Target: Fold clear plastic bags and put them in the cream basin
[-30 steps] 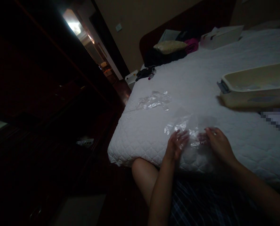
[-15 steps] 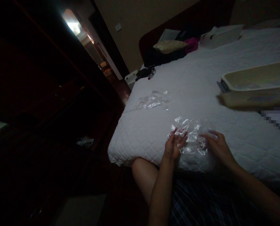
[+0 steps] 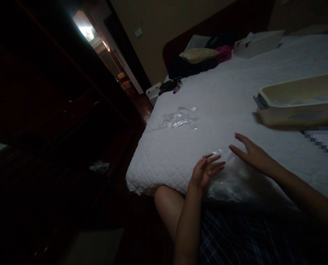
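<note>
A thin clear plastic bag or sheet lies over the near edge of the bed, partly hidden by my hands and hard to trace in the dim light. My left hand is at its left side, fingers spread and touching or just above the film. Over the upper right part of the plastic, my right hand has its thumb and fingers apart. Neither hand visibly grips anything. Farther up the bed lies another crumpled piece of clear plastic, away from both hands.
The bed has a white quilted cover. To the right stands a cream plastic bin with a grey latch. At the back are a white box, a yellowish cushion and dark clothes. Below left is dark floor.
The plastic between my hands was crumpled and shiny; now it looks flatter and stretches toward the near bed edge. My right hand has moved up and slightly left, its fingers opening.
</note>
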`<state>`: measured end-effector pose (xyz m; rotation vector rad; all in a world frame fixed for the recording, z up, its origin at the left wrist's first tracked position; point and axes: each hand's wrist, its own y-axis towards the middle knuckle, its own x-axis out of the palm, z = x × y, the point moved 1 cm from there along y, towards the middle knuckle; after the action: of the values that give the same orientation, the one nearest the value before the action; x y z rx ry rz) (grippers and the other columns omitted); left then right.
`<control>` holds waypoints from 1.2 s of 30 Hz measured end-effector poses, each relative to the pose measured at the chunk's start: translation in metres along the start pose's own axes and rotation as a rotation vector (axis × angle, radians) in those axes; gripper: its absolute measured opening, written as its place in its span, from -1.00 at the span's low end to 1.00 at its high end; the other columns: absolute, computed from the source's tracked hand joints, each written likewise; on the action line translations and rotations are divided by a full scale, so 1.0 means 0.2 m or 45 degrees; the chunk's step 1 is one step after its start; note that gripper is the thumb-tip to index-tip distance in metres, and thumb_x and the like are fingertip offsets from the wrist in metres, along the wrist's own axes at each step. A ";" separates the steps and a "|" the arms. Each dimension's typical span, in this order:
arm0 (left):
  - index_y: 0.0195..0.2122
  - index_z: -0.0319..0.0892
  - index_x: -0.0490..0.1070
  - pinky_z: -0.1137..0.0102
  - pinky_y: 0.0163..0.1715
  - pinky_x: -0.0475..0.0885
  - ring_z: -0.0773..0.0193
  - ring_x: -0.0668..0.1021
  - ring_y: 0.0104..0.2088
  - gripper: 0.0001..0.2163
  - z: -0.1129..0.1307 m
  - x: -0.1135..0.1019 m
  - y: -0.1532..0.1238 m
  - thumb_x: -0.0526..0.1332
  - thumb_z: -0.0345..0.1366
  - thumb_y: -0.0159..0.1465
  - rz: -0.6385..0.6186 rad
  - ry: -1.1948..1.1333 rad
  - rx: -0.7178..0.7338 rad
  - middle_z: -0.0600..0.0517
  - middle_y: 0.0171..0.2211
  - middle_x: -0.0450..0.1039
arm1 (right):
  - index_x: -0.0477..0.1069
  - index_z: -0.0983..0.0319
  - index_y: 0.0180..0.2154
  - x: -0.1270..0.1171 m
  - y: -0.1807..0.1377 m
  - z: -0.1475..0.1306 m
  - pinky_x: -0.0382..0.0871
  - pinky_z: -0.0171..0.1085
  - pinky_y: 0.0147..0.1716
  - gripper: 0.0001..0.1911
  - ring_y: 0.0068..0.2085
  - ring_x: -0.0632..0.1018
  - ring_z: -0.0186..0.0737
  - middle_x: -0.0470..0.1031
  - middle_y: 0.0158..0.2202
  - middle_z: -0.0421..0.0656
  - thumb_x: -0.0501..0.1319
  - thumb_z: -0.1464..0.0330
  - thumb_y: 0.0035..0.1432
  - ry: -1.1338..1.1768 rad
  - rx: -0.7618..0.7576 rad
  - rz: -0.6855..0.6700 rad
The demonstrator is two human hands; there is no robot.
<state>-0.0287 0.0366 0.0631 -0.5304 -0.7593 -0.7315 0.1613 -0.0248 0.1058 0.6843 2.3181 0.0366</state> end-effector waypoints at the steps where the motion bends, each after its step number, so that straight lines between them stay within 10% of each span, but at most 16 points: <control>1: -0.05 -0.21 0.40 0.01 0.14 0.25 -0.07 0.55 -0.03 -0.70 0.00 0.00 0.00 0.20 -0.18 0.25 -0.012 0.009 -0.011 -0.22 0.04 0.44 | 0.29 0.24 0.11 0.01 0.02 -0.01 0.08 0.14 0.20 -0.32 0.17 0.37 0.12 0.38 0.14 0.09 0.08 -0.06 0.10 -0.027 -0.017 -0.134; 6: -0.08 -0.20 0.43 -0.02 0.13 0.25 -0.08 0.55 -0.03 -0.70 0.00 -0.01 0.00 0.25 -0.17 0.21 -0.038 0.037 -0.020 -0.17 -0.02 0.48 | 0.50 0.15 -0.16 0.04 0.03 -0.03 0.08 0.19 0.18 -0.49 -0.04 0.54 0.08 0.58 -0.12 -0.06 0.14 -0.07 0.04 -0.065 -0.272 -0.350; 14: -0.05 -0.20 0.41 -0.02 0.11 0.26 -0.08 0.54 -0.03 -0.67 0.01 -0.02 0.00 0.23 -0.15 0.22 -0.030 0.045 -0.029 -0.20 0.02 0.45 | 0.35 0.13 0.11 -0.03 0.00 -0.05 0.40 -0.03 -0.04 -0.31 -0.02 0.52 0.01 0.46 0.06 -0.04 0.33 0.04 -0.05 0.068 -0.485 -0.401; 19: -0.04 -0.20 0.41 -0.03 0.10 0.28 -0.07 0.57 -0.07 -0.67 0.01 -0.03 0.00 0.23 -0.15 0.22 -0.095 0.040 -0.026 -0.18 0.02 0.45 | 0.41 0.09 0.03 -0.04 0.01 -0.05 0.40 -0.06 -0.06 -0.56 -0.05 0.53 -0.06 0.51 -0.03 -0.09 0.22 0.15 0.10 0.093 -0.521 -0.436; 36: -0.13 -0.22 0.43 0.08 0.00 0.36 -0.02 0.60 -0.15 -0.59 -0.01 -0.01 -0.01 0.41 -0.14 0.06 -0.147 0.247 -0.052 -0.22 -0.04 0.50 | 0.43 0.18 -0.27 -0.21 0.04 -0.24 0.28 -0.24 -0.44 -0.58 -0.51 0.49 -0.19 0.49 -0.52 -0.13 0.02 0.01 0.16 -0.050 -0.339 -0.003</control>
<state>-0.0302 0.0343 0.0598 -0.4474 -0.5986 -0.8940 0.1599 -0.0316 0.1699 0.5419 2.2223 0.3223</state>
